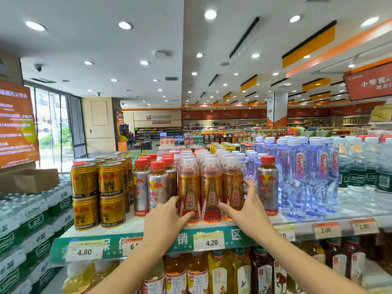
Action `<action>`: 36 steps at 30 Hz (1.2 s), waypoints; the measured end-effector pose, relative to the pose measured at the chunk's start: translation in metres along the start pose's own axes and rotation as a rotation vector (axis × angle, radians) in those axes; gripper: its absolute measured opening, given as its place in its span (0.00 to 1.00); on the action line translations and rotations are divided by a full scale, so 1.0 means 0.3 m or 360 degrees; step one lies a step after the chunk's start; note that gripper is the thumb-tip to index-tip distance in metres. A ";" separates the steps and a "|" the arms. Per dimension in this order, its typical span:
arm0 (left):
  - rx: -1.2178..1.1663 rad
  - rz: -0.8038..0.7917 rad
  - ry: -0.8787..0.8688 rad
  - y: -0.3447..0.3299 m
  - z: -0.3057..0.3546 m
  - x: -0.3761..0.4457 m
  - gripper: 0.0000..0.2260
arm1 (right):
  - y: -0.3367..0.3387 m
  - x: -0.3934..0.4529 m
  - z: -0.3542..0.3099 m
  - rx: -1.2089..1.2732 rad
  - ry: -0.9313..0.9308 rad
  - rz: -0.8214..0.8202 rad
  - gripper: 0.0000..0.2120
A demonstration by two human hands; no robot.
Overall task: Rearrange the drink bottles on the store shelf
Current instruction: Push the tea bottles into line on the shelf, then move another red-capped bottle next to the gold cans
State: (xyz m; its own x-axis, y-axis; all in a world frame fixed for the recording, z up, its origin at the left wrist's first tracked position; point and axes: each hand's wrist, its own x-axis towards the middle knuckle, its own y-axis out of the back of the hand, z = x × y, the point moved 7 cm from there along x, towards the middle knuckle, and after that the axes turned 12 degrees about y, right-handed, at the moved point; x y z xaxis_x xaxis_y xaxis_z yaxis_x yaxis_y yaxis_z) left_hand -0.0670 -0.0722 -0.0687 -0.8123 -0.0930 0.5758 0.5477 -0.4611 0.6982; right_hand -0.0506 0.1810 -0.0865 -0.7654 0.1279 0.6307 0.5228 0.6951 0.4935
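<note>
Three orange bottles (211, 192) with clear caps stand in a row at the front edge of the shelf (131, 225), in the middle of the frame, more of the same lined up behind them. The left hand (167, 217) presses against the leftmost one, fingers spread open, thumb on the bottle's lower front, not closed round it. The right hand (246, 206) cups the rightmost one the same way, fingers open and reaching behind its right side. Just right of that hand stands a lone silver bottle with a red cap (267, 185), and beyond it clear water bottles (307, 177). Left of the orange row more silver red-capped bottles (156, 187) cluster, then stacked gold cans (97, 194). Price tags (209, 241) run along the shelf's green front strip. Tea bottles (197, 274) fill the shelf below, at the bottom of the frame.
</note>
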 end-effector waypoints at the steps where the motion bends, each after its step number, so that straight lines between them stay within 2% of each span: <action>1: 0.0008 0.0004 0.0004 -0.001 -0.001 0.001 0.27 | -0.001 0.000 -0.002 -0.0011 0.0004 0.0001 0.52; 7: 0.0022 -0.0021 0.0018 -0.006 -0.001 -0.005 0.27 | 0.004 -0.002 -0.001 -0.0019 0.0024 -0.0008 0.53; 12: 0.0048 -0.0033 -0.0014 0.003 -0.005 -0.009 0.34 | 0.011 0.003 0.006 0.0009 0.0000 -0.0014 0.53; 15: 0.0041 -0.0046 -0.0062 0.016 -0.017 -0.021 0.33 | 0.040 0.006 0.007 0.0014 -0.0002 0.0015 0.50; 19: 0.0005 -0.0084 -0.0160 0.034 -0.045 -0.046 0.30 | 0.107 0.000 -0.006 -0.0061 0.0074 0.0061 0.38; 24: 0.0033 -0.0189 -0.0372 0.045 -0.088 -0.082 0.19 | 0.257 -0.026 -0.029 -0.0257 0.0322 0.0291 0.12; 26: 0.0036 -0.0235 -0.0412 0.035 -0.104 -0.094 0.17 | 0.286 -0.052 -0.004 -0.0352 0.0328 0.0267 0.09; 30: 0.0017 -0.0274 -0.0441 0.026 -0.109 -0.100 0.15 | 0.346 -0.065 0.032 -0.0553 0.0225 0.0348 0.10; 33: 0.0005 -0.0288 -0.0426 0.026 -0.108 -0.102 0.14 | 0.378 -0.035 0.038 -0.0660 0.0027 0.0390 0.26; 36: -0.0012 -0.0260 -0.0404 0.030 -0.110 -0.107 0.14 | 0.373 0.005 0.014 -0.0772 -0.0022 0.0346 0.34</action>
State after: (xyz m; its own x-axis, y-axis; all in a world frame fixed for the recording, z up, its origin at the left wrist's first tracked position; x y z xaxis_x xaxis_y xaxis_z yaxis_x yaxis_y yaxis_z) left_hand -0.0428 -0.1024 -0.0950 -0.8129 0.2058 0.5448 0.4118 -0.4583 0.7876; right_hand 0.0051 0.2621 -0.0330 -0.6231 0.2441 0.7431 0.7810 0.2450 0.5745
